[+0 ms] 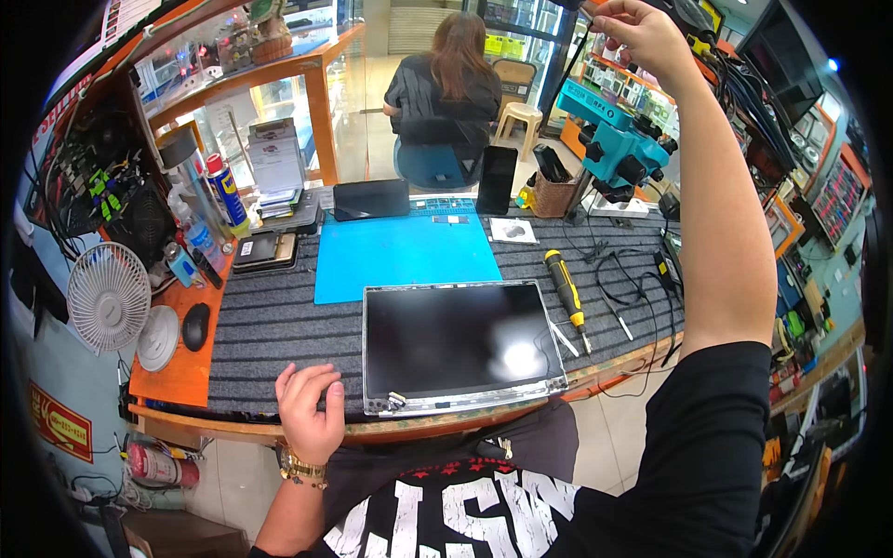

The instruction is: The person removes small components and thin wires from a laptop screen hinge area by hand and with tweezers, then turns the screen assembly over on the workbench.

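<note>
My right hand (pixel 633 33) is raised high at the top edge, above a teal microscope (pixel 614 139), its fingers closed on a dark object that is too cut off to make out. My left hand (pixel 312 409) hovers by the mat's front edge, left of a laptop screen panel, fingers apart and slightly curled, holding nothing. The panel (pixel 451 335) lies face up with its bezel off and bare metal edges showing. A yellow-black screwdriver (pixel 563 284) and a thin white-ended tool (pixel 619 321) lie to its right. Behind it is a blue silicone mat (pixel 395 265).
A white fan (pixel 107 293) and black mouse (pixel 195 325) sit at left; spray cans (pixel 228 195), dark phones (pixel 498 177) and a pen holder (pixel 556 193) line the back. Cables (pixel 642 279) run across the right. A person (pixel 442 102) sits beyond the bench, facing away.
</note>
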Tool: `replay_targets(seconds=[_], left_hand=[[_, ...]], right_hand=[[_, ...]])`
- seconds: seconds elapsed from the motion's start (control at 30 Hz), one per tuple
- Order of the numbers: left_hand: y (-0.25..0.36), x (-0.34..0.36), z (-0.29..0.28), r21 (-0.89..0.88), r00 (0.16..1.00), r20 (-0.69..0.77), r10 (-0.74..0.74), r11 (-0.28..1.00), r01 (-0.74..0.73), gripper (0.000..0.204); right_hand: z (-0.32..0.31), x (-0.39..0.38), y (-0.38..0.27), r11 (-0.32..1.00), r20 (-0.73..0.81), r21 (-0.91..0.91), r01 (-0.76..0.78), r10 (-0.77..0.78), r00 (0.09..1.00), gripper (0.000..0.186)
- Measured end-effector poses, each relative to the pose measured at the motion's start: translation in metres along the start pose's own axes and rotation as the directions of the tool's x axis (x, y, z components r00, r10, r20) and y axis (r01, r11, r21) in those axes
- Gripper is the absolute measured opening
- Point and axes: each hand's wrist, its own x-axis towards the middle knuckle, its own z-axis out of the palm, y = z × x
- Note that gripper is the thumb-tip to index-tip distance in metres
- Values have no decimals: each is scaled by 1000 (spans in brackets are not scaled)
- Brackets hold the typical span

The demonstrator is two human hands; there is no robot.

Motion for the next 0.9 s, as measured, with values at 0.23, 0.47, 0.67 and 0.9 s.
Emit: replay_targets(seconds=[0.23,0.47,0.67,0.9], left_hand=[[1,1,3,-9,1000,-2,-5,1000,5,10],[-1,0,2,-2,999,29,-17,1000,17,10],[0,4,1,-2,998,61,-8,1000,8,10],[-2,6,-7,66,966,250,67,994,-86,27]], right_hand=[[-1,-12,-21,998,18,23,-58,58,998,22],[-6,-21,-27,999,25,-26,-42,42,999,25],[-14,-34,-27,1000,-5,5,11,-11,1000,23],[-16,-161,15,979,234,-193,71,-24,972,37]])
